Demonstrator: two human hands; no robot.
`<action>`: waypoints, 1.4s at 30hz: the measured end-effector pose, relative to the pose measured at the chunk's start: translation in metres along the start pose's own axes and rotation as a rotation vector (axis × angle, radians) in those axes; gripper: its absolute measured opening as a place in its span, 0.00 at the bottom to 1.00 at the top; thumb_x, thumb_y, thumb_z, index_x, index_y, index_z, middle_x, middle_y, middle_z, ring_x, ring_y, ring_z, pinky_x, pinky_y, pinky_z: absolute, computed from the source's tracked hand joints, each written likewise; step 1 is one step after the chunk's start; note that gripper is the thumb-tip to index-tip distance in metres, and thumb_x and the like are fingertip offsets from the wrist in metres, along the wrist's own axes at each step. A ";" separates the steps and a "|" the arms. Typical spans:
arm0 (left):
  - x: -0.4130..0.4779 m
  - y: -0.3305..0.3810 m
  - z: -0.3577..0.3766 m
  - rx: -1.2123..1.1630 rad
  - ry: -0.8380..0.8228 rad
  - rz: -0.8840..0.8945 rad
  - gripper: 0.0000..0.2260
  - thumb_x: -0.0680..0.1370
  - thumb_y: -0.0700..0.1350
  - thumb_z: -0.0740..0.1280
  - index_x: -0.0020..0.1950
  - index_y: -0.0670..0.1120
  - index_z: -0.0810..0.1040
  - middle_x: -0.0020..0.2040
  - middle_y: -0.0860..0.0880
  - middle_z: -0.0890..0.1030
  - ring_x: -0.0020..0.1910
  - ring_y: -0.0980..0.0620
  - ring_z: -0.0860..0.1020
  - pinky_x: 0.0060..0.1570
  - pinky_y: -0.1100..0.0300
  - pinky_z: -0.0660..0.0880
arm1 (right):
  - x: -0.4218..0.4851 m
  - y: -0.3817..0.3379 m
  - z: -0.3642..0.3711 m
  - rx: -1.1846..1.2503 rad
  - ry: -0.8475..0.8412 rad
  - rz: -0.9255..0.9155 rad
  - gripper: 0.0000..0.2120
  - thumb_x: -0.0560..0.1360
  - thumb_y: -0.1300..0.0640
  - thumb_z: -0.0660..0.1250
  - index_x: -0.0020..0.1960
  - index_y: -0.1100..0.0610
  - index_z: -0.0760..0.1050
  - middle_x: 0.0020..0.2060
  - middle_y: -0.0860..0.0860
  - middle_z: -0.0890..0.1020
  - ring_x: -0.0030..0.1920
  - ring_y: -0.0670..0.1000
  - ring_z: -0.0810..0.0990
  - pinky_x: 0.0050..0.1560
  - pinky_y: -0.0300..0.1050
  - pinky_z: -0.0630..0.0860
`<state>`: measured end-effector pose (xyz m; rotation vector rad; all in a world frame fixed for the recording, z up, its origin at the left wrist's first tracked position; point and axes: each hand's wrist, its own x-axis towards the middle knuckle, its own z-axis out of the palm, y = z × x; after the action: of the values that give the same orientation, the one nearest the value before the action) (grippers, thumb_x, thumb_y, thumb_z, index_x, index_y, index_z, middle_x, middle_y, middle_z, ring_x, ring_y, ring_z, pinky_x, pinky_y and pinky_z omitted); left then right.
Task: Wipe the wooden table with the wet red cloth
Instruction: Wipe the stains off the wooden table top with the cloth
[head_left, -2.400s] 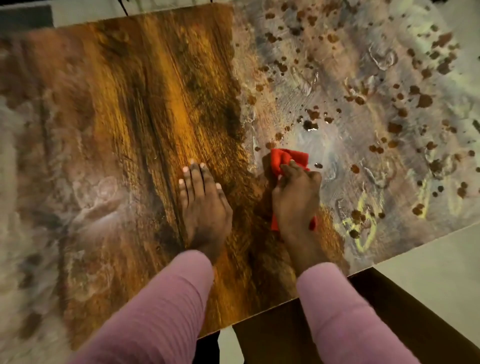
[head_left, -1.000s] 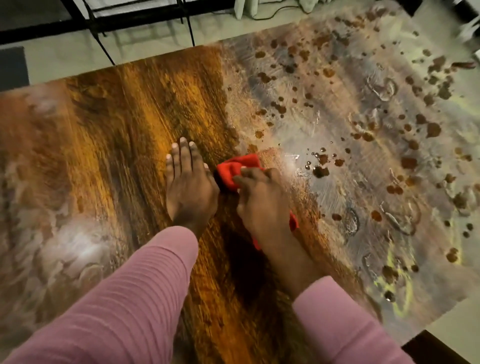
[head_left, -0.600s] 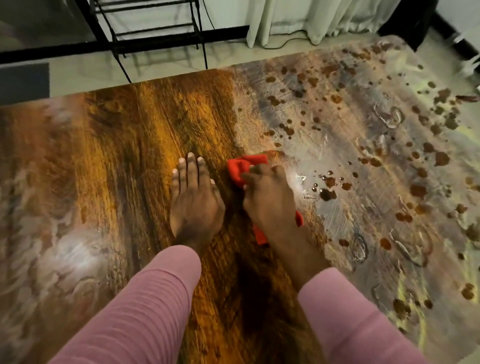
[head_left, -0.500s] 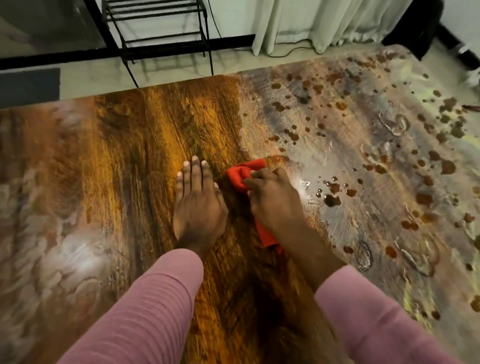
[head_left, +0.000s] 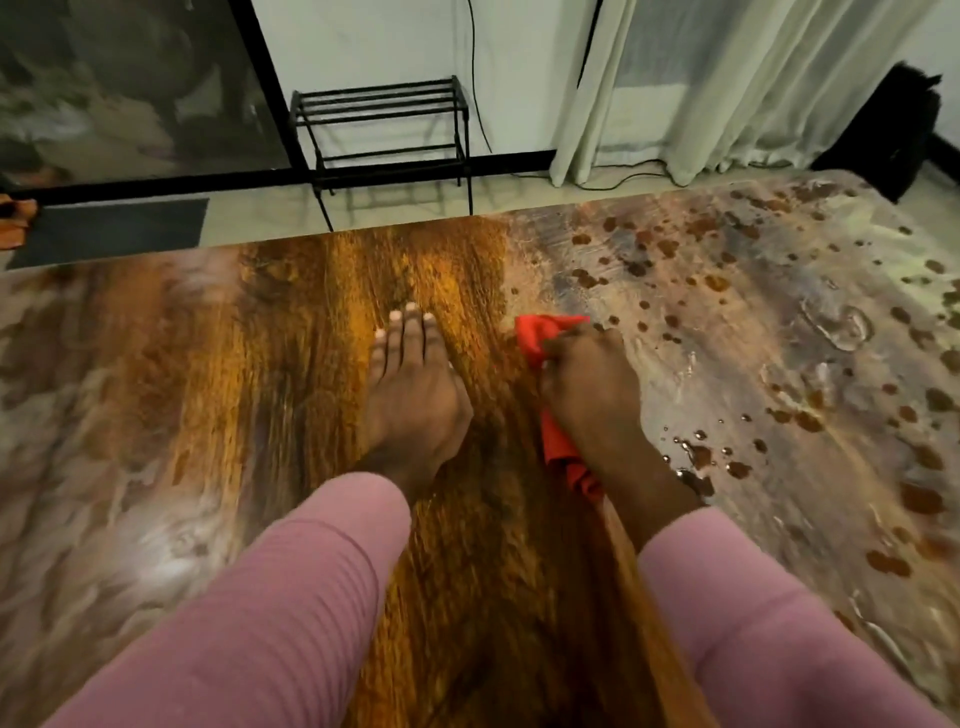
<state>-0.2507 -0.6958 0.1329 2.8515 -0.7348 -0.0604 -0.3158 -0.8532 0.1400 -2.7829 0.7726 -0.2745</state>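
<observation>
Spotted wooden table (head_left: 727, 322); curtain (head_left: 727, 88) beyond.

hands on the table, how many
2. The left hand lies flat on the brown wood near the middle of the table. The right hand, just beside it, grips the red cloth at the edge of the spotted part.

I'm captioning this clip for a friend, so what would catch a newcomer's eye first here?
The red cloth, gripped by the right hand mid-table, stands out brightest. The table looks split: glossy wood left of the cloth, cloudy film with brown spots right of it. The left hand lies flat on the glossy part.
</observation>
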 end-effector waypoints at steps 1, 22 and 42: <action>0.008 -0.001 0.000 -0.013 -0.002 -0.018 0.26 0.83 0.48 0.46 0.80 0.39 0.48 0.81 0.41 0.47 0.80 0.44 0.45 0.78 0.49 0.44 | 0.008 0.003 -0.003 0.014 0.051 0.117 0.14 0.72 0.60 0.67 0.57 0.53 0.79 0.53 0.54 0.78 0.54 0.56 0.72 0.44 0.46 0.70; 0.079 -0.002 0.021 -0.101 0.018 -0.012 0.29 0.82 0.49 0.50 0.79 0.38 0.45 0.80 0.40 0.47 0.79 0.44 0.43 0.78 0.50 0.42 | 0.060 -0.041 0.024 0.093 0.024 -0.161 0.13 0.74 0.58 0.64 0.56 0.50 0.81 0.53 0.50 0.80 0.51 0.52 0.71 0.46 0.45 0.73; 0.083 0.001 0.027 -0.117 -0.018 0.023 0.30 0.79 0.51 0.39 0.79 0.40 0.42 0.80 0.42 0.42 0.79 0.45 0.38 0.74 0.52 0.34 | 0.182 -0.064 0.046 0.028 0.033 -0.037 0.15 0.74 0.54 0.66 0.61 0.50 0.77 0.55 0.53 0.79 0.54 0.52 0.74 0.52 0.45 0.73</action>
<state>-0.1812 -0.7413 0.1074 2.7346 -0.7421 -0.1215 -0.1212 -0.8876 0.1349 -2.7757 0.7198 -0.3364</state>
